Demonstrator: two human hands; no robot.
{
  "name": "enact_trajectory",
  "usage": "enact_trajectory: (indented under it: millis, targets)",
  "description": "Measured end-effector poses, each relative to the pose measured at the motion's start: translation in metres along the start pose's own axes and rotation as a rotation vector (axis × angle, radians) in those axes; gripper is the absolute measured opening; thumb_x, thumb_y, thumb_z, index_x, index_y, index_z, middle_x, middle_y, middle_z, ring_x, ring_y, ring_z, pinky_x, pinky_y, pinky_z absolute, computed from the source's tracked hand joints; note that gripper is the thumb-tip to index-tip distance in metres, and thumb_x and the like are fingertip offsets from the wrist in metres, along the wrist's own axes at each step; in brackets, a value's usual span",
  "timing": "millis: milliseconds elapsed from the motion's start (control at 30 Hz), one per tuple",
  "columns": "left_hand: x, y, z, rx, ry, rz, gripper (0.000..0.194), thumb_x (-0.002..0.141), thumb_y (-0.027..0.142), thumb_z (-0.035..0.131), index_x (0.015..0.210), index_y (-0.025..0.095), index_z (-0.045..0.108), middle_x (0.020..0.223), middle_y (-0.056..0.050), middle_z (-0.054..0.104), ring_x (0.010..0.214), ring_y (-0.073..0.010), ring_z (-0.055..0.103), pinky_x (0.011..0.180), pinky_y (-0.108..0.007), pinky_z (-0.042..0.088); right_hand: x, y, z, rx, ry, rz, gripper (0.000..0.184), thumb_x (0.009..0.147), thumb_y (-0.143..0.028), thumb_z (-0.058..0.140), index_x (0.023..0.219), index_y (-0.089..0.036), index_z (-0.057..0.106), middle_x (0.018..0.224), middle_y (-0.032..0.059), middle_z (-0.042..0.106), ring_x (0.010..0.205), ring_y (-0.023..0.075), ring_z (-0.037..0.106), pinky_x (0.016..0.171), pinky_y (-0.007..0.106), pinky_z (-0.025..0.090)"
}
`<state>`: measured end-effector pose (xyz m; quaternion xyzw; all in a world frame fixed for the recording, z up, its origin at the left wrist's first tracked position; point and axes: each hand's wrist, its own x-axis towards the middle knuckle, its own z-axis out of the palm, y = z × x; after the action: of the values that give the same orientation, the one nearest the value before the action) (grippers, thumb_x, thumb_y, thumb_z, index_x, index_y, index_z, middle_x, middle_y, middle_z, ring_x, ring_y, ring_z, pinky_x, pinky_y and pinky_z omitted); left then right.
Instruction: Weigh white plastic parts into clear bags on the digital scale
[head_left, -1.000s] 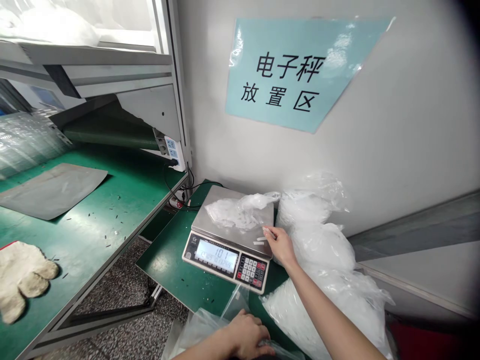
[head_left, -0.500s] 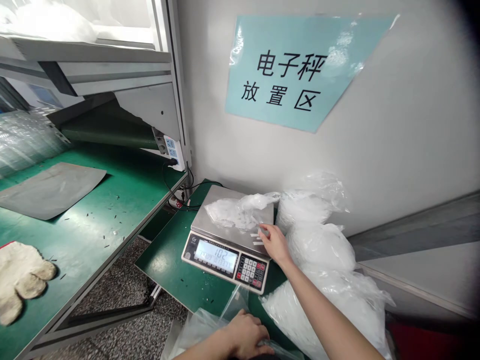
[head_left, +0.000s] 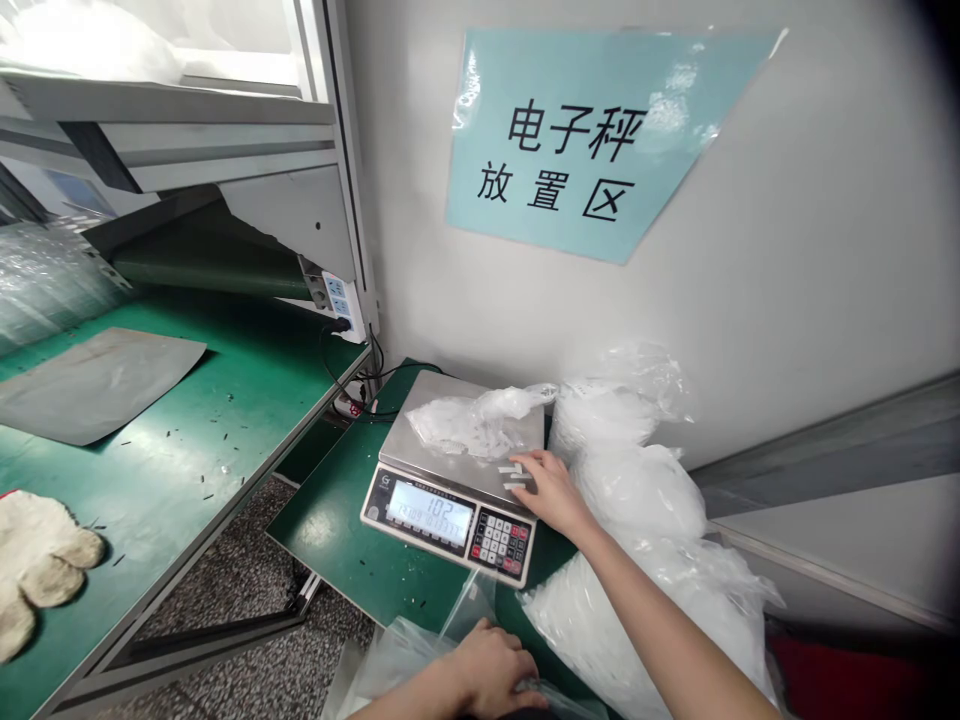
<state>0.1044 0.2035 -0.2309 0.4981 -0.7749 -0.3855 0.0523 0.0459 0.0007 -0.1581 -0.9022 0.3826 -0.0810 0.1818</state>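
The right hand (head_left: 551, 490) lies flat and open, its fingers touching little white strips (head_left: 515, 473) on the scale (head_left: 457, 478). The left hand (head_left: 491, 668) presses a clear bag (head_left: 409, 655) down low, fingers curled on it.

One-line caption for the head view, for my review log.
Right hand at small white pieces on an electronic scale reading 102; left hand rests on a clear plastic bag.

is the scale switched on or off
On: the scale has a lit display showing 102, with a plastic bag on its pan.
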Motion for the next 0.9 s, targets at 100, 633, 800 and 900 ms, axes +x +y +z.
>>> enact_trajectory:
  millis: [100, 633, 800, 900]
  targets:
    - [0.0, 0.0, -0.001, -0.001, 0.004, 0.0, 0.041, 0.08, 0.052, 0.041, 0.099, 0.021, 0.059, 0.089, -0.009, 0.063, 0.084, -0.0273, 0.059, 0.075, -0.042, 0.043, 0.001, -0.006, -0.003, -0.064, -0.086, -0.042, 0.047, 0.069, -0.014, 0.064, 0.113, -0.02, 0.05, 0.113, 0.0069, 0.04, 0.104, 0.0247, 0.038, 0.082, 0.037, 0.039]
    - [0.0, 0.003, -0.003, -0.034, 0.017, -0.021, 0.039, 0.078, 0.049, 0.045, 0.096, 0.019, 0.061, 0.088, -0.01, 0.064, 0.083, -0.0276, 0.059, 0.077, -0.042, 0.042, 0.021, -0.02, 0.009, -0.239, -0.278, -0.112, 0.014, 0.083, -0.016, 0.054, 0.097, -0.013, 0.052, 0.102, 0.0052, 0.046, 0.093, 0.0198, 0.046, 0.076, 0.035, 0.043]
    - [0.004, -0.001, -0.002, -0.047, 0.053, -0.011, 0.032, 0.075, 0.044, 0.054, 0.094, 0.021, 0.062, 0.085, -0.009, 0.064, 0.081, -0.0275, 0.06, 0.076, -0.042, 0.042, 0.022, -0.018, 0.011, -0.158, -0.289, -0.035, 0.011, 0.082, -0.016, 0.055, 0.093, -0.013, 0.054, 0.105, 0.0055, 0.046, 0.094, 0.0198, 0.046, 0.079, 0.037, 0.042]
    - [0.007, -0.007, -0.008, -0.053, 0.096, -0.003, 0.031, 0.072, 0.043, 0.059, 0.095, 0.022, 0.062, 0.088, -0.008, 0.064, 0.084, -0.0275, 0.058, 0.076, -0.04, 0.043, 0.023, -0.013, 0.009, -0.03, -0.266, 0.039, 0.005, 0.082, -0.016, 0.055, 0.085, -0.012, 0.055, 0.101, 0.0048, 0.048, 0.092, 0.0188, 0.047, 0.079, 0.037, 0.041]
